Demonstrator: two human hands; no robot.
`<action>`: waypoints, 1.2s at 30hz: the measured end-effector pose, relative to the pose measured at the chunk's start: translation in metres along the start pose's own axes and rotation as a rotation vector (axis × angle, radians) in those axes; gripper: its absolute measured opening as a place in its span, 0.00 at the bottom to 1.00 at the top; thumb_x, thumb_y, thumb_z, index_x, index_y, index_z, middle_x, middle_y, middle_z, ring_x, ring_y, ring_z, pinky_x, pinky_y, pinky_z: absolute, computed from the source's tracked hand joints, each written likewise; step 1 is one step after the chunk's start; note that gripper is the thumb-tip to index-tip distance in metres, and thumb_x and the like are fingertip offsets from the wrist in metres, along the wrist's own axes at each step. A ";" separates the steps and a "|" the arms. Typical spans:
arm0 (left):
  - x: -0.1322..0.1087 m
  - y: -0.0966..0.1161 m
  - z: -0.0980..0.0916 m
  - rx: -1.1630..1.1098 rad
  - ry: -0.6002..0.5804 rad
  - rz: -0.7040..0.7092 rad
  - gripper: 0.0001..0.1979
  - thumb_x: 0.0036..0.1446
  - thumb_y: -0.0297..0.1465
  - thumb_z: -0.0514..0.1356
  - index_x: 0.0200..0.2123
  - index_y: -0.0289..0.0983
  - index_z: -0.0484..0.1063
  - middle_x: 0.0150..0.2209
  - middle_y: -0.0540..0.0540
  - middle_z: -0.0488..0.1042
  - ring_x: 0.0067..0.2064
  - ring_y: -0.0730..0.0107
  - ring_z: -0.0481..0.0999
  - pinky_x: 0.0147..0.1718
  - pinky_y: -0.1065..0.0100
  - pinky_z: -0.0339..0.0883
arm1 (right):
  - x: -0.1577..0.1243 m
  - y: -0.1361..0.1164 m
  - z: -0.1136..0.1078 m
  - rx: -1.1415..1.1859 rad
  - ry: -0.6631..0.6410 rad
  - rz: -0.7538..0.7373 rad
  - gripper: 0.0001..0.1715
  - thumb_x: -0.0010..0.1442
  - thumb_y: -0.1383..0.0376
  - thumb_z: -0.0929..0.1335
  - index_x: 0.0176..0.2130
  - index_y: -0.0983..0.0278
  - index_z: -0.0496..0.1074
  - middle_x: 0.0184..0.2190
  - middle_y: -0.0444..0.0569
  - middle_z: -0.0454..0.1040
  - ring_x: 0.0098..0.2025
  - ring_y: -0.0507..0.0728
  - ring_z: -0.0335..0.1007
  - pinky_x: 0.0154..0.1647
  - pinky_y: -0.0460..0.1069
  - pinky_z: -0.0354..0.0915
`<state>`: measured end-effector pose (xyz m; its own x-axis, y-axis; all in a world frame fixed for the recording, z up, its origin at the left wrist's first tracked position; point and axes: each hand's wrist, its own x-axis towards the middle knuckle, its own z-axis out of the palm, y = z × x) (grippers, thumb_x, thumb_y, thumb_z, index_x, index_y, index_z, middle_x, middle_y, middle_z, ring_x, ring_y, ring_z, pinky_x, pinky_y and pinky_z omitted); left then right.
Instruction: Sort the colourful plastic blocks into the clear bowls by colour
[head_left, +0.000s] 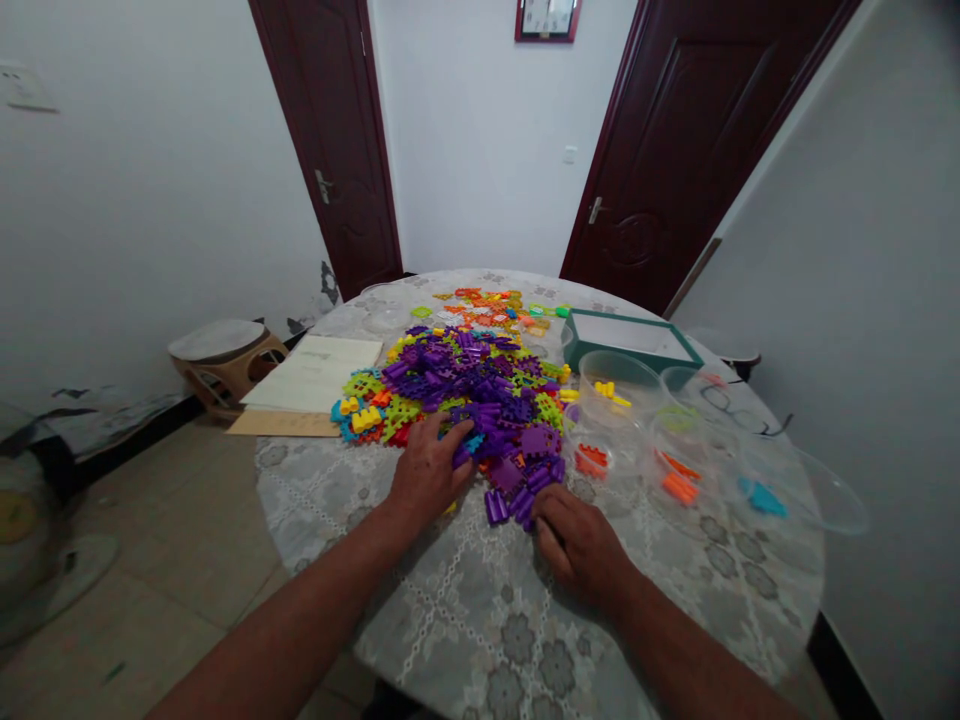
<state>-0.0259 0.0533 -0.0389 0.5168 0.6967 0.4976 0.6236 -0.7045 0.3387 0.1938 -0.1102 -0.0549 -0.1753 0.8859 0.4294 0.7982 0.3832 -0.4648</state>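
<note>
A big heap of plastic interlocking pieces (469,385), mostly purple with green, yellow and orange ones, lies in the middle of a round table (480,620) with a lace-patterned cloth. My left hand (429,468) rests palm down on the near edge of the heap, fingers spread over purple pieces. My right hand (576,545) lies just right of it, fingers curled under at a few purple pieces (510,500); whether it grips one is hidden.
Several clear plastic bowls (679,470) holding sorted orange, yellow and blue pieces stand at the right, behind them a green box (634,338) and eyeglasses (739,410). A notebook (315,375) lies at the left. A stool (225,360) stands on the floor; two dark doors behind.
</note>
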 end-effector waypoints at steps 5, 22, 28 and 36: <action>0.005 0.004 0.002 0.019 0.014 0.008 0.19 0.62 0.28 0.63 0.56 0.38 0.77 0.56 0.34 0.70 0.58 0.44 0.71 0.58 0.46 0.68 | 0.000 0.001 0.001 0.012 0.016 -0.010 0.09 0.67 0.73 0.63 0.41 0.61 0.70 0.38 0.51 0.73 0.38 0.57 0.70 0.40 0.51 0.68; 0.027 -0.014 0.006 -0.157 0.052 -0.102 0.22 0.58 0.22 0.60 0.54 0.40 0.79 0.49 0.41 0.71 0.51 0.57 0.75 0.55 0.56 0.71 | 0.000 0.001 0.001 0.006 0.015 -0.001 0.09 0.67 0.73 0.63 0.41 0.61 0.69 0.37 0.50 0.72 0.38 0.57 0.69 0.40 0.50 0.68; 0.034 -0.021 -0.011 -0.297 0.163 -0.160 0.21 0.58 0.24 0.59 0.52 0.41 0.81 0.48 0.43 0.75 0.51 0.58 0.77 0.56 0.55 0.71 | 0.000 0.001 0.003 0.001 0.036 -0.016 0.09 0.66 0.73 0.63 0.41 0.61 0.69 0.37 0.50 0.73 0.37 0.57 0.70 0.39 0.50 0.67; 0.044 -0.023 -0.039 -0.534 0.245 -0.420 0.19 0.55 0.28 0.63 0.50 0.43 0.83 0.45 0.47 0.82 0.43 0.61 0.79 0.46 0.62 0.73 | -0.001 0.002 0.005 0.013 0.027 -0.003 0.09 0.66 0.74 0.63 0.41 0.61 0.68 0.37 0.50 0.73 0.37 0.57 0.70 0.38 0.50 0.67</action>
<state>-0.0401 0.0951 0.0064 0.1114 0.9169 0.3833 0.3365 -0.3977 0.8536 0.1925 -0.1090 -0.0597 -0.1619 0.8774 0.4517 0.7901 0.3895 -0.4733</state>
